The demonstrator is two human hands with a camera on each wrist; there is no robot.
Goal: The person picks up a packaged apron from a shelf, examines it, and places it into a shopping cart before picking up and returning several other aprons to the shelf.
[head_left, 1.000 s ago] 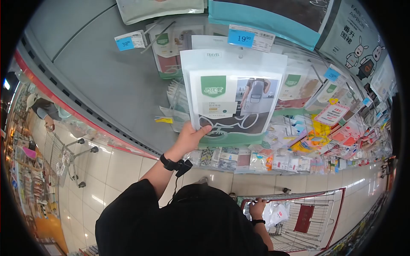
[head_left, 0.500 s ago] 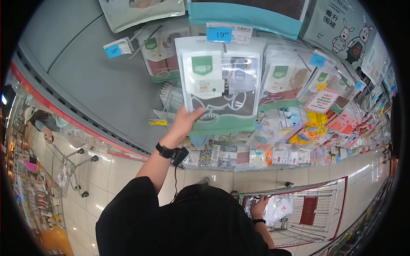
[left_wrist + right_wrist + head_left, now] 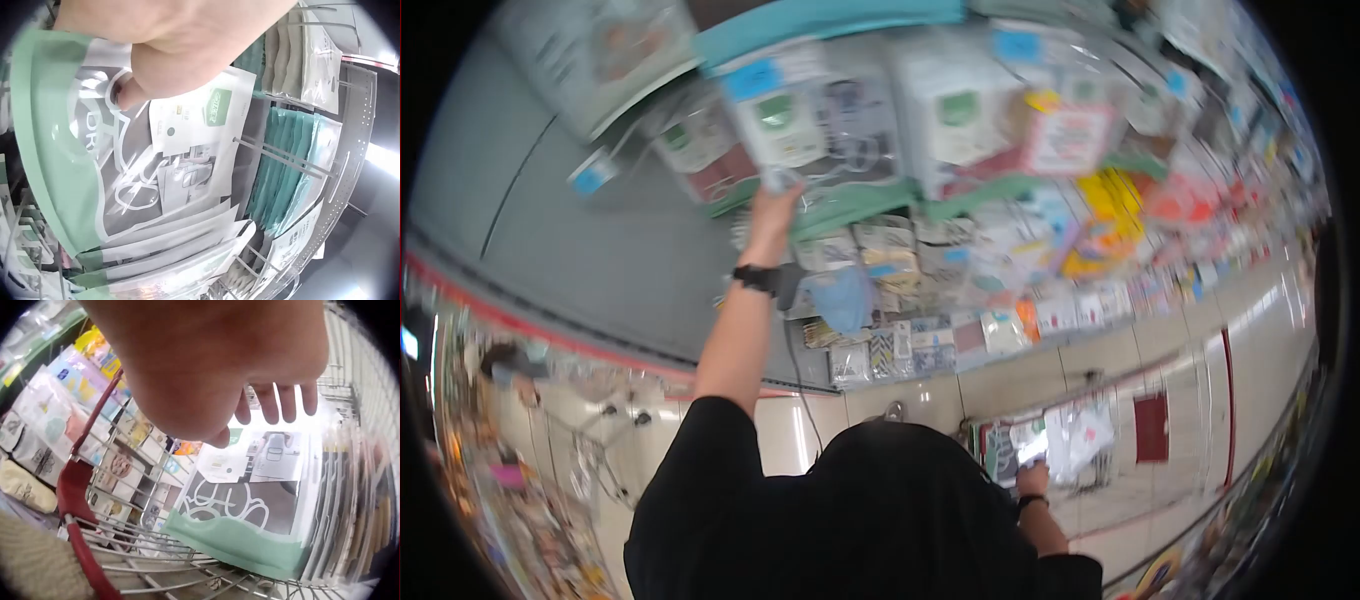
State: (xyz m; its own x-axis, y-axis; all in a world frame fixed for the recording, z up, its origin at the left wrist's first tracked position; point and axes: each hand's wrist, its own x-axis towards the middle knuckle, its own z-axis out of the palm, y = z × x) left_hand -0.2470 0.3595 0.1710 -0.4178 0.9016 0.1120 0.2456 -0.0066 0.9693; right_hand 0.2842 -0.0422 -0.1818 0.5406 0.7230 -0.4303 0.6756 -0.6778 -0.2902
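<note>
In the head view my left hand [image 3: 772, 225] is at the lower left corner of a white and green pouch [image 3: 855, 145] on the rack. The left wrist view shows that hand [image 3: 187, 44] pinching the pouch [image 3: 125, 156], thumb on its printed front. A metal hook reaches its top edge; whether the pouch hangs on it I cannot tell. Similar pouches stand close beside it. Inside the cart, my right hand [image 3: 212, 369] hangs over a like pouch [image 3: 237, 544], fingers loosely extended; contact is unclear. The head view shows this hand [image 3: 1032, 480] small and blurred.
More hanging packages [image 3: 960, 110] fill the rack to the right, with small packs along the bottom. A grey shelf panel [image 3: 590, 250] lies to the left. The wire cart [image 3: 78, 481] has a red frame. Another person with a cart is at the far left.
The head view has shifted and blurred. The pouch at my left hand looks smaller and farther back among the others. My right hand has moved from the cart's rim to over the pouches inside.
</note>
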